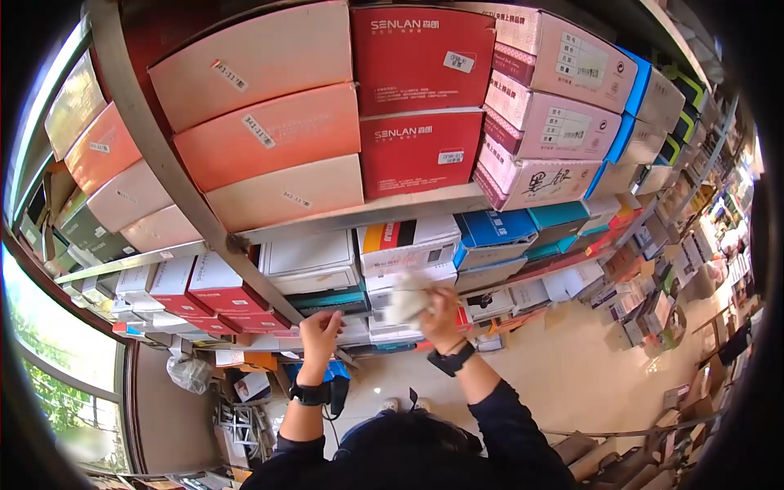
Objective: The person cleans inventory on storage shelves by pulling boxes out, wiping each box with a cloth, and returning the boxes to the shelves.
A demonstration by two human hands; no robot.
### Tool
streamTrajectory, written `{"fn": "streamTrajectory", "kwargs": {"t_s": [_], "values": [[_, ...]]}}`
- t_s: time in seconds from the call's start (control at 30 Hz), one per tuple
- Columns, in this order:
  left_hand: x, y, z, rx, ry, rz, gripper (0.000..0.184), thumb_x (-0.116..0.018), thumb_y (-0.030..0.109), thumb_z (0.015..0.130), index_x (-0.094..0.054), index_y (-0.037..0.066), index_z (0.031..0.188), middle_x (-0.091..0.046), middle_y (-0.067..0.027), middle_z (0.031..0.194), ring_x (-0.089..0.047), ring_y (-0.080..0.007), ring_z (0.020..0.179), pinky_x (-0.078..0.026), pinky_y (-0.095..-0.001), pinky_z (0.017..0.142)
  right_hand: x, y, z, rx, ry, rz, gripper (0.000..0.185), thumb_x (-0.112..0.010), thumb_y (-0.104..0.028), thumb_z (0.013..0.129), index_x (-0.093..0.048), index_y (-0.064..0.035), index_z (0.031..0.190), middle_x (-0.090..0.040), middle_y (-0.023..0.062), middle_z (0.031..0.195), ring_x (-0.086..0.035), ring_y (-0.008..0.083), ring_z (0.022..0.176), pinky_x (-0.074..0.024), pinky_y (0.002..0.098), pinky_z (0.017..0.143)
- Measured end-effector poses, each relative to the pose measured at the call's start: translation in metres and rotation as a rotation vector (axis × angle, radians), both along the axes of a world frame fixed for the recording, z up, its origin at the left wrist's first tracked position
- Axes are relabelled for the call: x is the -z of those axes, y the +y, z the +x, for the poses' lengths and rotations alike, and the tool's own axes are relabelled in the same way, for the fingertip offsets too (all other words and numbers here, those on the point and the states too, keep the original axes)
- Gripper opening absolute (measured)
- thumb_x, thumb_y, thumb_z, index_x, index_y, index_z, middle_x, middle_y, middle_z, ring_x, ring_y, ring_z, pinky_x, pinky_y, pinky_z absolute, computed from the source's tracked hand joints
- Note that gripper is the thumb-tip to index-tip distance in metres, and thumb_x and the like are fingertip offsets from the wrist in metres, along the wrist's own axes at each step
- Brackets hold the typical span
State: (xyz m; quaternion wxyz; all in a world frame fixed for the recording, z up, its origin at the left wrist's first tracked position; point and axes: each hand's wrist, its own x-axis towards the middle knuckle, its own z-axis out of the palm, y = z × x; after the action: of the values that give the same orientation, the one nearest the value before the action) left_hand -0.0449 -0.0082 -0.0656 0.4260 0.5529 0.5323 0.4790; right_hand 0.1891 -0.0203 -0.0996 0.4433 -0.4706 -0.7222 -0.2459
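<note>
My right hand [443, 317] is closed around a crumpled whitish cloth [410, 299], somewhat blurred. The cloth is in front of the white boxes [408, 255] on the lower shelf; whether it touches them I cannot tell. To the left, my left hand [321, 333] has its fingers loosely curled with nothing visible in them. It is near a teal box [331, 300] and the slanting metal shelf post [245, 269]. A dark band sits on each wrist.
Above are stacked orange boxes [269, 131], red boxes [420, 151] and pink boxes [555, 126]. A plastic bag [189, 371] hangs at the left by the window [65, 343]. Boxes [645, 306] crowd the tiled floor [555, 359] at the right.
</note>
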Motion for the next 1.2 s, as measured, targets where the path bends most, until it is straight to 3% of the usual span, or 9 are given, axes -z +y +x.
{"fn": "streamTrajectory", "kwargs": {"t_s": [0.2,0.3,0.37,0.47,0.6,0.67,0.87,1.0,1.2], "values": [[0.001,-0.007,-0.031,-0.04,-0.071,-0.036,0.027,-0.052,0.014,0.083,-0.059,-0.004,0.065,-0.056,-0.0051,0.054,-0.049,-0.0075,0.047,-0.039,-0.0189,0.045,-0.004,-0.02,-0.004,0.244,0.245,-0.101,0.036,-0.069,-0.015,0.056,-0.053,-0.0106,0.088,-0.045,0.0122,0.095,-0.043,0.033,0.09,-0.0372,0.0448,0.074],[0.014,-0.007,-0.019,0.08,-0.071,-0.014,0.01,-0.049,0.003,0.08,-0.053,-0.003,0.086,-0.058,-0.0082,0.075,-0.053,-0.0106,0.065,-0.043,-0.022,0.056,0.007,-0.008,-0.052,-0.157,0.035,-0.09,0.025,-0.064,-0.016,0.059,-0.055,-0.0177,0.082,-0.047,0.0082,0.095,-0.043,0.0284,0.089,-0.0367,0.0435,0.076],[0.018,-0.007,-0.015,0.276,-0.197,0.002,0.037,-0.046,-0.006,0.075,-0.038,0.0,0.11,-0.05,-0.0097,0.101,-0.05,-0.014,0.09,-0.043,-0.0246,0.073,0.005,-0.004,-0.074,-0.247,-0.097,-0.122,0.021,-0.062,-0.017,0.061,-0.055,-0.0197,0.08,-0.047,0.0066,0.095,-0.043,0.0268,0.09,-0.0363,0.0432,0.077],[-0.016,-0.018,-0.007,0.379,-0.377,-0.081,0.051,-0.052,-0.003,0.073,-0.033,0.002,0.121,-0.044,-0.0089,0.112,-0.043,-0.0181,0.106,-0.04,-0.0293,0.083,0.019,0.005,-0.086,-0.138,-0.1,-0.033,0.017,-0.059,-0.017,0.062,-0.056,-0.02,0.079,-0.048,0.0051,0.094,-0.043,0.0249,0.091,-0.0355,0.0435,0.08],[-0.014,-0.013,-0.009,0.617,-0.173,0.115,0.057,-0.061,0.002,0.068,-0.041,0.005,0.121,-0.045,-0.0102,0.111,-0.042,-0.0242,0.106,-0.038,-0.0322,0.085,0.01,-0.009,-0.063,-0.25,0.045,-0.138,0.022,-0.057,-0.017,0.063,-0.057,-0.0195,0.085,-0.049,0.0056,0.097,-0.044,0.0246,0.092,-0.037,0.0441,0.081],[-0.018,-0.006,0.009,0.637,0.187,0.283,0.051,-0.064,0.003,0.065,-0.049,0.006,0.114,-0.049,-0.0143,0.106,-0.043,-0.0289,0.105,-0.039,-0.0339,0.085,-0.001,-0.014,-0.041,-0.275,-0.018,-0.259,0.023,-0.056,-0.016,0.062,-0.058,-0.0185,0.084,-0.049,0.0065,0.097,-0.044,0.0251,0.094,-0.0372,0.0432,0.081],[-0.025,-0.011,0.076,0.661,0.199,0.236,0.054,-0.06,0.002,0.069,-0.043,0.006,0.12,-0.057,-0.0129,0.097,-0.052,-0.027,0.091,-0.04,-0.0327,0.083,-0.036,-0.044,0.035,-0.046,-0.13,-0.204,0.026,-0.057,-0.016,0.061,-0.061,-0.0181,0.086,-0.05,0.0062,0.095,-0.046,0.0243,0.091,-0.0392,0.0396,0.077],[-0.033,-0.013,0.119,0.65,0.015,0.266,0.058,-0.056,-0.002,0.072,-0.033,0.003,0.125,-0.057,-0.0108,0.095,-0.056,-0.0185,0.085,-0.043,-0.0297,0.078,-0.059,-0.057,0.095,0.277,0.293,-0.005,0.033,-0.069,-0.013,0.055,-0.06,-0.0135,0.086,-0.048,0.0098,0.09,-0.046,0.0285,0.085,-0.0387,0.039,0.071],[-0.039,-0.008,0.196,0.401,-0.049,0.233,0.061,-0.047,0.001,0.08,-0.015,0.0,0.131,-0.059,-0.0097,0.078,-0.057,-0.0157,0.071,-0.045,-0.0262,0.069,-0.075,-0.046,0.195,-0.429,1.189,-0.353,0.073,-0.056,0.005,0.054,-0.031,-0.0057,0.122,-0.049,0.0077,0.097,-0.049,0.0188,0.09,-0.0385,0.0281,0.079]]}}
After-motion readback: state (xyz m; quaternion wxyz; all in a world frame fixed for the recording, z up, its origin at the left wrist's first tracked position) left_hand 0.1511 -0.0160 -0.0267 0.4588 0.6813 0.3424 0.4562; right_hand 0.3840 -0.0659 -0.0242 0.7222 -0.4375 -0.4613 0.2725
